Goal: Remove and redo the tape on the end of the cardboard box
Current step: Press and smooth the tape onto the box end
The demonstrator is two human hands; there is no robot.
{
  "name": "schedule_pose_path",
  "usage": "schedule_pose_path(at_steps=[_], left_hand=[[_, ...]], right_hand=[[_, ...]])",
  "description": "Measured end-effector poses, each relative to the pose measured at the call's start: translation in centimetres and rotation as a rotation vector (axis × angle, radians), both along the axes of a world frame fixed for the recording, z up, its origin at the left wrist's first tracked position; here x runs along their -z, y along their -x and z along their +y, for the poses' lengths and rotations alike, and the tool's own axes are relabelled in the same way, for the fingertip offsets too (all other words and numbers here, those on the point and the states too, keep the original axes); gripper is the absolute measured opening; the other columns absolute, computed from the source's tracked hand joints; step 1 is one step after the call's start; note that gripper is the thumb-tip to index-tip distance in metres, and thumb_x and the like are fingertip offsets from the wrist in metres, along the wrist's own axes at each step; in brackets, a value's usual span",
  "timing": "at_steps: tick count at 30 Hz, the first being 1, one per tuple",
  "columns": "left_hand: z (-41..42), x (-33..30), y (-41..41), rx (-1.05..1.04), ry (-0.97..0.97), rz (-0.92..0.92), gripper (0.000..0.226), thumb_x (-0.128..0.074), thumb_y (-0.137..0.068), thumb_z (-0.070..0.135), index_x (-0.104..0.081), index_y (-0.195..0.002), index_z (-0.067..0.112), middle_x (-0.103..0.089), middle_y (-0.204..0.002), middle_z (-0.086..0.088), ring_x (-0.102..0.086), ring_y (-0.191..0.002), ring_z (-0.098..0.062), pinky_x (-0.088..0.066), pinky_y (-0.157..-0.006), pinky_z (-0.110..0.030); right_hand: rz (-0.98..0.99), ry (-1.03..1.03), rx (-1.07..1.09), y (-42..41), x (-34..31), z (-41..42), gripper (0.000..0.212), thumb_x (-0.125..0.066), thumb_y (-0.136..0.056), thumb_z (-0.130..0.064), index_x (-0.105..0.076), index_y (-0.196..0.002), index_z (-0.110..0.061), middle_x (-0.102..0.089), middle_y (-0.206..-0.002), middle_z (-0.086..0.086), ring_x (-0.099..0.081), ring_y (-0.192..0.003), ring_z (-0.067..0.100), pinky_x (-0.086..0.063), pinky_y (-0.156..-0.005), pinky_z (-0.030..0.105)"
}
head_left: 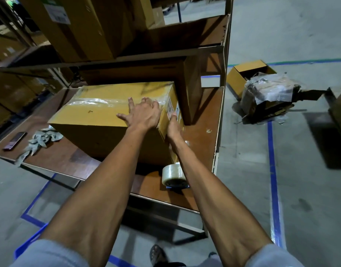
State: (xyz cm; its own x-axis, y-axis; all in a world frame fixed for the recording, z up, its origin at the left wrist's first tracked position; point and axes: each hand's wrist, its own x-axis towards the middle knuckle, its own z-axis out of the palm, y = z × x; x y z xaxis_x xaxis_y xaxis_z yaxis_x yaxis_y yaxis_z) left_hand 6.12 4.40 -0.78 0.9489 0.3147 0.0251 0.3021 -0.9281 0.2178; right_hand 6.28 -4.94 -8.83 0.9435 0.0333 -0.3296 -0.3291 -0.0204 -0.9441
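Cardboard box (100, 120) lies under both hands (144, 114).

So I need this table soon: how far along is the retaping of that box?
Early, it seems. Clear tape still runs along the top of the box. The left hand lies flat on top, and the right hand is at the labelled end, apparently picking at the tape. The tape roll sits unused on the table. Peeling and retaping are left.

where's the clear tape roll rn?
Head view: the clear packing tape roll sits on the brown table near its front edge, right below the yellow cardboard box, just left of the right forearm.
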Motion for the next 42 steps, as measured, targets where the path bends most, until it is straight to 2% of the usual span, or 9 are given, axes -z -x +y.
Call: schedule_pose_path(at_steps=[7, 15, 20, 25, 31, 35, 38, 40, 42], left_hand=[[0.8, 0.3, 1.8, 0.285, 0.043, -0.223, 0.061, -0.023, -0.106, 0.051, -0.062, -0.152, 0.036, -0.05, -0.166, -0.008, -0.033, -0.16, -0.02, -0.013, -0.131, -0.064], [0.2, 0.5, 2.1, 0.042, -0.027, -0.135, 0.066, -0.021, -0.105, 0.048, -0.079, -0.124, 0.023, -0.046, -0.167, -0.019, -0.025, -0.164, -0.027, -0.005, -0.124, -0.078], [-0.6, -0.4, 2.1, -0.006, -0.044, -0.025, 0.068, -0.018, -0.105, 0.045, -0.064, -0.144, 0.015, -0.049, -0.165, -0.015, -0.008, -0.167, -0.034, -0.001, -0.117, -0.088], [0.1, 0.0, 1.9, -0.005, -0.047, 0.026, 0.076, -0.017, -0.105, 0.052, -0.028, -0.17, 0.015, -0.026, -0.179, -0.005, 0.003, -0.167, -0.039, 0.001, -0.117, -0.088], [0.2, 1.4, 3.3, 0.103, 0.005, -0.273, 0.061, -0.029, -0.109, 0.043, -0.046, -0.161, 0.016, -0.046, -0.168, -0.007, -0.029, -0.162, -0.027, -0.008, -0.129, -0.069], [-1.2, 4.4, 6.7, 0.313, -0.058, -0.471, 0.054, -0.035, -0.108, 0.034, -0.049, -0.155, 0.013, -0.053, -0.158, -0.012, -0.042, -0.152, -0.028, -0.01, -0.134, -0.056], [-2.1, 7.6, 10.3, 0.477, -0.146, -0.511, 0.056, -0.046, -0.104, 0.028, -0.046, -0.157, 0.012, -0.039, -0.167, -0.018, -0.027, -0.161, -0.034, -0.003, -0.135, -0.056], [-2.0, 9.6, 12.2, 0.559, -0.169, -0.496, 0.061, -0.049, -0.101, 0.028, -0.044, -0.16, 0.014, -0.03, -0.172, -0.02, -0.013, -0.165, -0.038, -0.004, -0.134, -0.058], [-1.4, 11.2, 13.5, 0.642, -0.172, -0.457, 0.063, -0.052, -0.1, 0.027, -0.042, -0.161, 0.015, -0.028, -0.172, -0.022, -0.014, -0.165, -0.037, -0.004, -0.135, -0.057]], right_hand=[[-0.456, -0.065, 0.031, 2.4, -1.1, 1.0, 0.065, -0.012, -0.109, -0.042, -0.017, -0.168, -0.015, -0.016, -0.176, 0.001, -0.011, -0.163, 0.012, -0.006, -0.133, 0.033], [-0.141, 0.173, -0.093, 3.4, 1.7, 0.0, 0.06, -0.003, -0.111, -0.053, -0.012, -0.168, -0.037, -0.027, -0.173, 0.0, -0.029, -0.158, 0.03, -0.019, -0.128, 0.047], [-0.072, 0.269, -0.154, 2.9, 0.9, -1.5, 0.068, -0.002, -0.11, -0.056, -0.02, -0.168, -0.027, -0.03, -0.171, 0.011, -0.025, -0.159, 0.034, -0.016, -0.128, 0.048], [-0.059, 0.315, -0.189, 4.4, 1.4, -2.7, 0.073, 0.001, -0.109, -0.056, -0.028, -0.166, -0.02, -0.03, -0.171, 0.015, -0.021, -0.16, 0.036, -0.013, -0.128, 0.051], [-0.085, 0.278, -0.097, 6.6, 3.8, -3.8, 0.074, -0.005, -0.109, -0.057, -0.037, -0.163, -0.017, -0.034, -0.169, 0.014, -0.025, -0.159, 0.034, -0.015, -0.13, 0.051], [-0.152, 0.254, -0.027, 7.1, 4.6, -5.3, 0.062, -0.015, -0.111, -0.054, -0.053, -0.152, -0.025, -0.059, -0.15, 0.009, -0.051, -0.139, 0.03, -0.034, -0.12, 0.044], [-0.176, 0.275, 0.047, 7.7, 5.5, -7.2, 0.045, -0.035, -0.114, -0.035, -0.063, -0.142, -0.014, -0.067, -0.119, 0.001, -0.059, -0.095, 0.01, -0.037, -0.079, -0.004], [-0.158, 0.321, 0.068, 8.2, 6.4, -8.2, 0.037, -0.044, -0.112, -0.027, -0.067, -0.136, -0.011, -0.072, -0.117, 0.003, -0.059, -0.092, 0.011, -0.035, -0.062, -0.004], [-0.138, 0.363, 0.119, 8.8, 7.6, -8.7, 0.034, -0.047, -0.111, -0.027, -0.071, -0.13, -0.013, -0.075, -0.123, 0.006, -0.065, -0.102, 0.017, -0.045, -0.078, 0.013]])
